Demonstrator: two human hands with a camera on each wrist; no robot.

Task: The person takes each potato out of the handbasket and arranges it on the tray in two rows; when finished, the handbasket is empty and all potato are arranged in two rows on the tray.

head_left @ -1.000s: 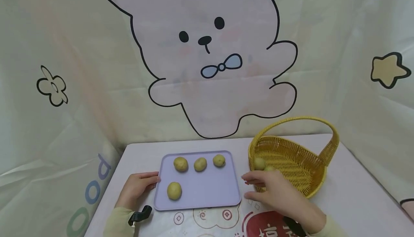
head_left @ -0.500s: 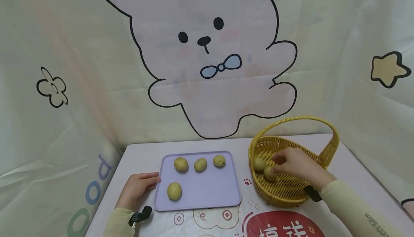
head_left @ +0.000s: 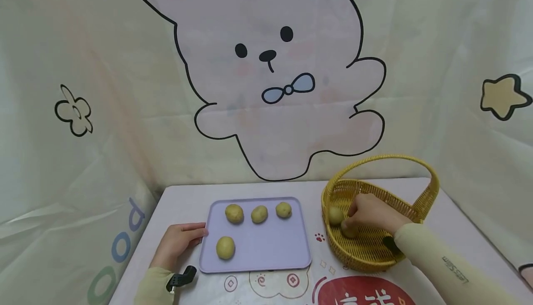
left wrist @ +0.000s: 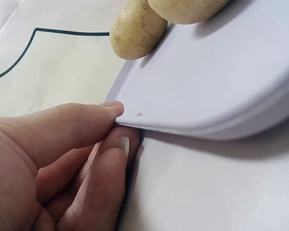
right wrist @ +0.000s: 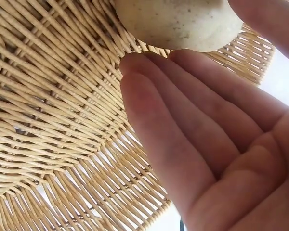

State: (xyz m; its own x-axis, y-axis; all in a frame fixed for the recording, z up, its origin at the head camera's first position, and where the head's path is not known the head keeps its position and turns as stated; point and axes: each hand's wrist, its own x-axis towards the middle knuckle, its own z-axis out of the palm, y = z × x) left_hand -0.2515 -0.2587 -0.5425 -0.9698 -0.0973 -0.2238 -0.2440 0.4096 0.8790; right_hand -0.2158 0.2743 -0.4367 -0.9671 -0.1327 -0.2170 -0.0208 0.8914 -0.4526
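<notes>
On the table lies a lavender tray (head_left: pixel 270 245) with several potatoes on it: a row along the back and a single potato (head_left: pixel 225 248) at front left. My left hand (head_left: pixel 176 244) pinches the tray's left rim, one digit above and others beneath, as the left wrist view shows. Inside the yellow wicker basket (head_left: pixel 366 263), my right hand (head_left: pixel 374 213) has its thumb and fingers around a potato (right wrist: pixel 183 24), partly hidden in the head view. Just left of it, a second potato (head_left: pixel 335 215) rests against the basket's wall.
The basket's tall arched handle (head_left: pixel 387 157) rises over the right hand. A cartoon-printed curtain (head_left: pixel 266 124) hangs behind the table. Red and pink prints (head_left: pixel 362 291) mark the white tablecloth in front of the basket.
My right hand has moved from the basket's near left side into it, and its fingers have drawn in around a potato. The left hand stays at the tray; the view has shifted slightly.
</notes>
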